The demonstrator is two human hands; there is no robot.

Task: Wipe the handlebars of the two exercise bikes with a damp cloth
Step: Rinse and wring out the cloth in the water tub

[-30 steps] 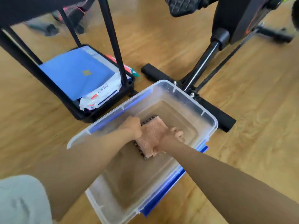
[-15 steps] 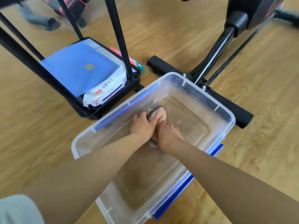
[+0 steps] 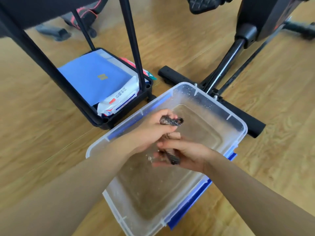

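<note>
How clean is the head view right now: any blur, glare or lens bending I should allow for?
Head view: soft daylight, no hard shadows; pale sheen on the wooden floor; wide-angle bending of the black bike frame; slight softness on the left hand and right hand wringing the dark mesh cloth over the clear plastic tub.

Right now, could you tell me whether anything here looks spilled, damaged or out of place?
Nothing stands out. Both hands, left and right, wring the cloth over the clear tub, so drips should fall inside it. The wooden floor around it looks dry.
</note>
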